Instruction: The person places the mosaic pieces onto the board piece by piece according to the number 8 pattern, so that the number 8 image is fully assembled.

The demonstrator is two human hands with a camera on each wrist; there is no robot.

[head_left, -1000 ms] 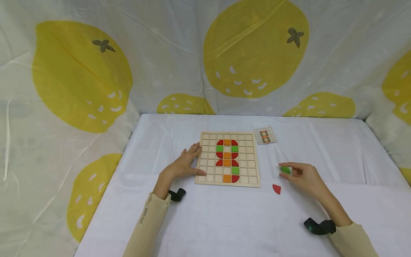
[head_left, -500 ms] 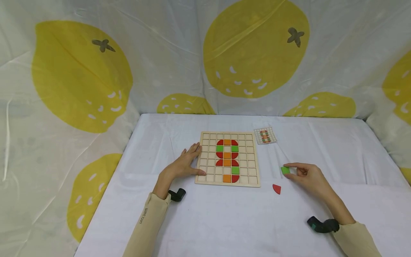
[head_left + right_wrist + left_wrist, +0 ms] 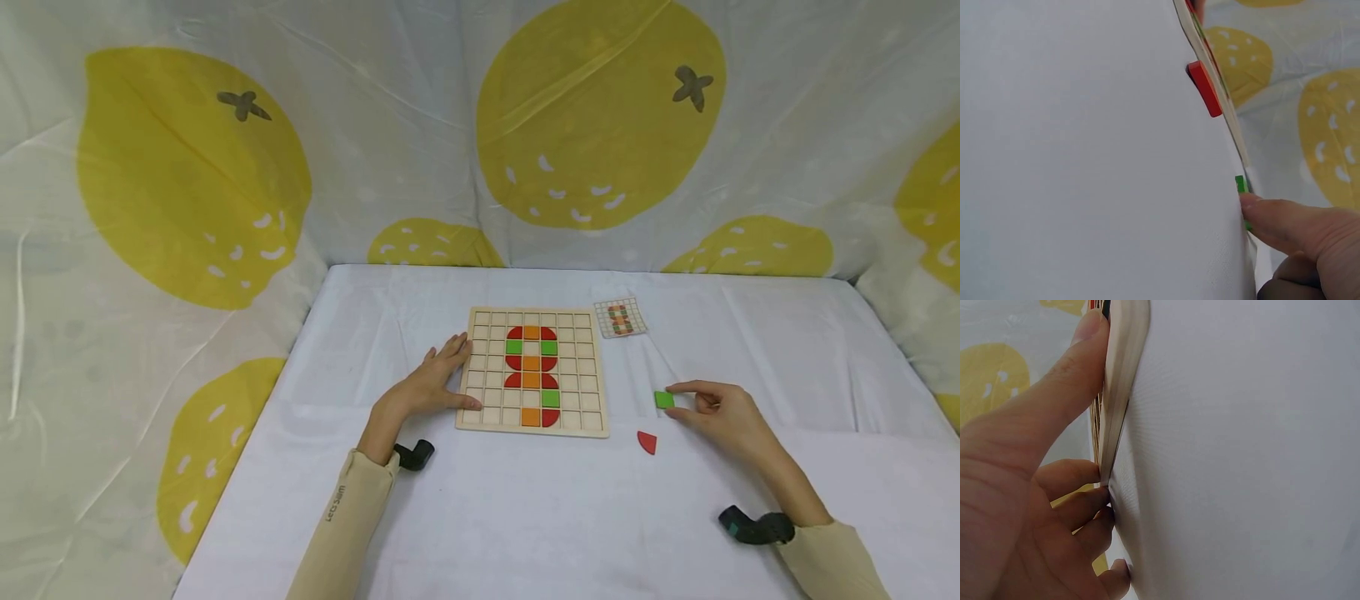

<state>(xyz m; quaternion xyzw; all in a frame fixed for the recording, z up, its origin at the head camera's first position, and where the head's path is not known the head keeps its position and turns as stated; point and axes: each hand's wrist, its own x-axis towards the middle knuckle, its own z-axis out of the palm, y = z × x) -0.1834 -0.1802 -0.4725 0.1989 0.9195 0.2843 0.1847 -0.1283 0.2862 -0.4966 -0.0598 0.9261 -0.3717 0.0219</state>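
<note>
A wooden grid board [image 3: 583,375] lies flat on the table, bearing orange squares, green squares and red quarter-circles in its middle columns. My left hand [image 3: 431,383] rests at its left edge, fingers along the side and thumb [image 3: 1079,369] over the near-left corner. To the right of the board, my right hand [image 3: 720,412] pinches a green square tile [image 3: 663,400] between thumb and index finger. The thumb [image 3: 1272,215] covers part of that tile in the right wrist view. A loose red quarter-circle tile [image 3: 647,442] lies on the cloth nearer to me.
A small printed pattern card [image 3: 620,317] lies beyond the board's right edge. White cloth [image 3: 525,517] covers the table, and a lemon-print curtain [image 3: 375,125] hangs behind and at the sides. Black cameras [image 3: 756,527] sit on both wrists.
My right hand has shifted slightly to the right, and more of the green tile shows, turned squarer to the board. The left hand and board have stayed put.
</note>
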